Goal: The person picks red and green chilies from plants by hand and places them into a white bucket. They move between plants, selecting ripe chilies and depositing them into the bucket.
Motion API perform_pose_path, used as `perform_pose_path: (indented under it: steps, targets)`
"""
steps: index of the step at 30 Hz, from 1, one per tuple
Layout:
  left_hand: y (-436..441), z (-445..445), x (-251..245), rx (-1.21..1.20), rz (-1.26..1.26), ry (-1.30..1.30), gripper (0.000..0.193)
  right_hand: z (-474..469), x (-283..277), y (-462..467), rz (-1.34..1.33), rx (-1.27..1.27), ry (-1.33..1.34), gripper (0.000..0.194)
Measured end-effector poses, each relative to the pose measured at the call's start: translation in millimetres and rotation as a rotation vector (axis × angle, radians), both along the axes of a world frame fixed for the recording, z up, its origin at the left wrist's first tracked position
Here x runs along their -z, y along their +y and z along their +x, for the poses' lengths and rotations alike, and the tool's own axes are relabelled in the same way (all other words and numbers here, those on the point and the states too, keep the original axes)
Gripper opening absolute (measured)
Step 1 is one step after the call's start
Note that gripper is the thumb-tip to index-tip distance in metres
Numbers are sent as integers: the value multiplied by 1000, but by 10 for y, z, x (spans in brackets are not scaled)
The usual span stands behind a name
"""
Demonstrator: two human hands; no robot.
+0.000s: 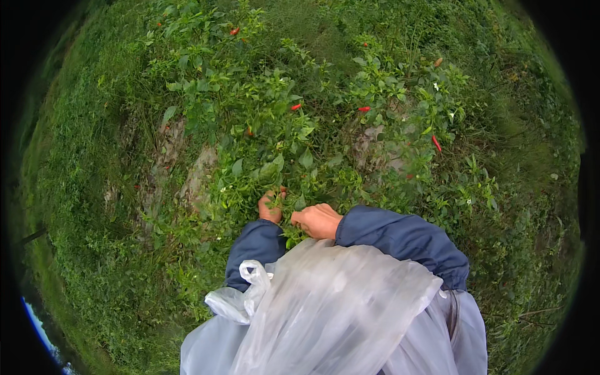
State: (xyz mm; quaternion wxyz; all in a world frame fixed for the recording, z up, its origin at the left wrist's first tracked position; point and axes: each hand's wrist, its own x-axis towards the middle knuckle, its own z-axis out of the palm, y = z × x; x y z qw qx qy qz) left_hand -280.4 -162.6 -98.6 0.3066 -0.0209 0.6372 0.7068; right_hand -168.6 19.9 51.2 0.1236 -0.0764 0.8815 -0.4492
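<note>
My left hand (271,206) reaches into a leafy chili pepper plant (262,173), its fingers partly hidden by leaves. To its right, my right hand (317,220) is at the same plant with its fingers curled; what lies between the fingertips is too small to tell. Both hands come out of dark blue sleeves. Above them on the plants show a red chili pepper (296,107) and another red chili (363,109). A longer red chili (437,143) hangs farther right, beside a pale green chili (427,131).
A translucent plastic bag or sheet (337,300) covers my front, with a knotted plastic loop (255,281) at its left. Whitish ground cover (199,178) shows between plants. Grass and weeds (93,225) surround the plants, and a red chili (235,31) is at the top.
</note>
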Motion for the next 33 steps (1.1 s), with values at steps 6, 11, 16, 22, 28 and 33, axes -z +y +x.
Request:
perform_pose_path:
  steps: [6,11,16,22,28,33]
  targets:
    - [-256,77,158,203,-188,52,33,227,127,-122,113,-187,-37,13]
    - [113,76,-338,32,-53,-91,36,232,117,-137,150,-158,-23,10]
    - [534,26,-927,520,-546,458,57,193,87,-100,193,-44,47,8]
    - [675,97,-1008,949,-1000,690,42,100,-78,-87,226,-135,-60,17]
    - [237,29,-526,799,-696,522,37,-74,-384,342,-260,117,-124,33]
    - [11,187,-443,722,-492,515,35,-578,-227,1086,-278,667,-102,16]
